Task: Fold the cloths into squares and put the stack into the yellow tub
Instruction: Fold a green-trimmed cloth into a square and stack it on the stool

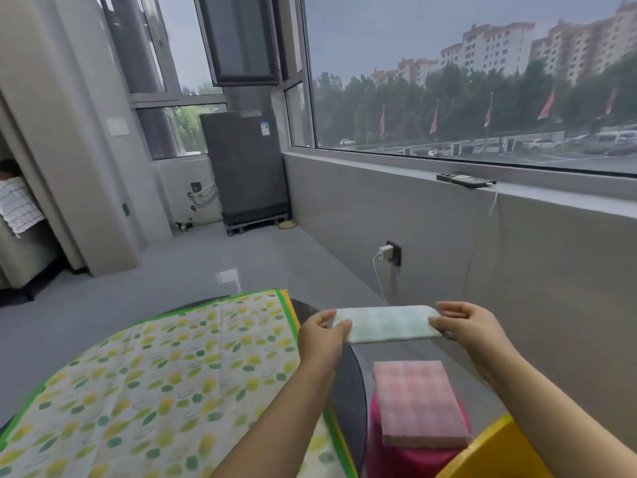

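Head view: both hands are raised in front of the person, beyond the right edge of a round dark surface, and between them they hold a pale green checked cloth folded into a long narrow band. The left hand pinches the band's left end, thumb on top and fingers curled beneath. The right hand pinches the right end in the same way, its fingers wrapped over the far edge. The band hangs in the air, stretched roughly level, touching nothing else.

Most of the surface is covered by a spread cloth printed with green and yellow leaves, bordered in green and yellow, lying flat with a few creases.

Below the held band, just off the surface's right edge, a pink checked cloth folded into a thick rectangle rests on top of a bright pink stool or container; which it is cannot be told. At the lower right corner of the picture is part of the yellow tub, just beside the pink support, its inside out of sight.

On the windowsill lies a dark phone with a white cable hanging down the wall. A white charger sits in a wall socket. A dark grey appliance stands in the far corner.
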Tool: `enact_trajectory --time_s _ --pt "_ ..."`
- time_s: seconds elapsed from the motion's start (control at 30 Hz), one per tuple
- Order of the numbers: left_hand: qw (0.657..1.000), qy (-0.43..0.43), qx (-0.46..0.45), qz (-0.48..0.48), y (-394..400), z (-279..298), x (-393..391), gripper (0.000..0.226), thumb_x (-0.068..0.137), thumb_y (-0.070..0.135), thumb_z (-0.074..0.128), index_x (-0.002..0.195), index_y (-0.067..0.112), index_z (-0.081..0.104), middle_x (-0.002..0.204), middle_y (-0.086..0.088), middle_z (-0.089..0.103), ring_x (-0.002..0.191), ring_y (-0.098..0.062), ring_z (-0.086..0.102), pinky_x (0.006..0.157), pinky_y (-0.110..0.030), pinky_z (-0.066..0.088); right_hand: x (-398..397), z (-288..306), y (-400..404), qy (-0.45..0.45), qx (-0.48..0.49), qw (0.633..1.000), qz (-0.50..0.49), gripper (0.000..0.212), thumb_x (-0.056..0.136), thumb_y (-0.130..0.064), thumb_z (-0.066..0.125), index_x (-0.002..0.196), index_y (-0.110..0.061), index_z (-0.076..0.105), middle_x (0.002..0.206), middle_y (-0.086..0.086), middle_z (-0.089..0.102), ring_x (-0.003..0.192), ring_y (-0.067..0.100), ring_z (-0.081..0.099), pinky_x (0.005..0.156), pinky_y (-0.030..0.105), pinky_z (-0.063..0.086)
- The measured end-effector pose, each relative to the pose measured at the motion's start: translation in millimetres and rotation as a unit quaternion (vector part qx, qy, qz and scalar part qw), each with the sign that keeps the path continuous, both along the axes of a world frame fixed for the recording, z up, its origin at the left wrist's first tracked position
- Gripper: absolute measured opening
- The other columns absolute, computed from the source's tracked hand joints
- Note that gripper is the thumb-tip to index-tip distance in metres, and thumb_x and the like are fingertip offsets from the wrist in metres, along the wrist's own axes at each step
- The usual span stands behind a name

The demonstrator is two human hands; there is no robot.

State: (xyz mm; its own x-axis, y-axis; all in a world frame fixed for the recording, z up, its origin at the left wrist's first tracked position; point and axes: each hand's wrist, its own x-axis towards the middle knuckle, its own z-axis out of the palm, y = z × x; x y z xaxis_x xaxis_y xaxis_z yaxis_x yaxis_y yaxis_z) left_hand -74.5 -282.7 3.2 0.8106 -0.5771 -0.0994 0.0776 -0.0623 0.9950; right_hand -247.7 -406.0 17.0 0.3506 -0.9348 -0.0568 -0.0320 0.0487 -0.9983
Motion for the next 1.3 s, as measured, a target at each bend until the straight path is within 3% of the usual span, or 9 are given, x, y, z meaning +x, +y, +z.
enact_trajectory --time_s 0.23,0.37,0.5,0.67,0.87,0.93,1.03,1.17,1.3 --pt "0.996 0.072 0.040 -0.034 -75.3 -46.5 -35.0 0.039 0.085 -0.003 0.061 0.123 0.004 0.058 0.125 -0.011 0.060 0.101 -0.021 0.060 0.088 -0.028 0.048 -33.4 -53.6 -56.7 -0.022 0.105 0.993 -0.057 0.034 0.077 0.011 0.065 0.110 0.002 0.060 0.098 0.020 0.063 0.075 0.026 0.062 0.066 0.028 0.057" --pt "0.994 0.077 0.070 -0.033 -105.6 -71.1 -47.4 0.052 0.085 -0.009 0.050 0.134 0.008 0.051 0.132 -0.006 0.056 0.098 -0.017 0.056 0.079 -0.021 0.043 -41.9 -89.0 -79.1 -0.003 0.111 0.991 -0.068 0.035 0.079 0.010 0.064 0.111 -0.002 0.060 0.095 0.011 0.064 0.091 0.031 0.063 0.079 0.036 0.053" --pt "0.993 0.079 0.086 0.004 -127.6 -93.9 -57.0 0.056 0.084 -0.012 0.040 0.133 0.012 0.053 0.133 -0.004 0.055 0.108 -0.019 0.057 0.088 -0.023 0.046 -42.7 -120.2 -90.9 0.004 0.089 0.994 -0.066 0.033 0.081 0.008 0.062 0.110 -0.009 0.060 0.103 0.010 0.062 0.096 0.026 0.061 0.079 0.034 0.049" --pt "0.988 0.075 0.111 0.074 -139.9 -142.4 -61.9 0.063 0.075 -0.008 0.037 0.123 0.026 0.060 0.130 0.002 0.056 0.111 -0.023 0.059 0.101 -0.041 0.045 -34.0 -160.8 -91.5 0.014 0.057 0.997 -0.046 0.032 0.084 0.007 0.059 0.111 -0.011 0.058 0.108 0.004 0.062 0.094 0.013 0.061 0.069 0.020 0.049" --pt "0.977 0.071 0.174 0.099 -121.9 -208.9 -66.2 0.060 0.082 -0.005 0.035 0.124 0.031 0.057 0.135 0.009 0.049 0.109 -0.032 0.059 0.096 -0.049 0.048 -21.3 -225.4 -79.4 0.105 0.054 0.993 -0.025 0.033 0.085 0.004 0.059 0.112 -0.014 0.059 0.120 0.006 0.060 0.111 0.019 0.056 0.093 0.037 0.048" --pt "0.975 0.075 0.189 0.095 -113.1 -229.4 -68.9 0.058 0.083 -0.006 0.036 0.125 0.030 0.057 0.136 0.007 0.051 0.109 -0.036 0.060 0.094 -0.050 0.050 -21.3 -242.8 -73.9 0.152 0.049 0.987 -0.030 0.033 0.084 0.001 0.060 0.113 -0.016 0.060 0.106 0.006 0.064 0.098 0.018 0.060 0.078 0.024 0.050" --pt "0.977 0.057 0.185 0.090 -107.7 -248.6 -70.2 0.050 0.087 -0.006 0.040 0.123 0.024 0.060 0.136 0.006 0.053 0.113 -0.031 0.059 0.096 -0.048 0.049 -22.8 -255.7 -67.7 0.192 0.012 0.980 -0.048 0.031 0.084 -0.004 0.062 0.114 -0.014 0.063 0.087 0.002 0.062 0.073 0.012 0.051 0.054 0.008 0.039" --pt "0.978 0.031 0.189 0.087 -107.4 -252.3 -71.1 0.045 0.090 -0.001 0.042 0.123 0.024 0.060 0.136 0.009 0.052 0.113 -0.025 0.060 0.097 -0.043 0.050 -22.2 -264.2 -66.8 0.209 -0.008 0.977 -0.050 0.028 0.086 -0.007 0.061 0.113 -0.015 0.063 0.113 0.004 0.062 0.093 0.013 0.049 0.072 0.021 0.038" --pt "0.978 -0.005 0.194 0.077 -104.4 -254.3 -73.9 0.042 0.093 -0.001 0.042 0.127 0.017 0.059 0.136 0.004 0.051 0.123 -0.020 0.051 0.099 -0.021 0.036 -22.7 -267.3 -65.8 0.234 -0.033 0.971 -0.044 0.030 0.086 -0.004 0.057 0.113 -0.017 0.062 0.120 0.005 0.055 0.095 0.011 0.048 0.084 0.024 0.041"
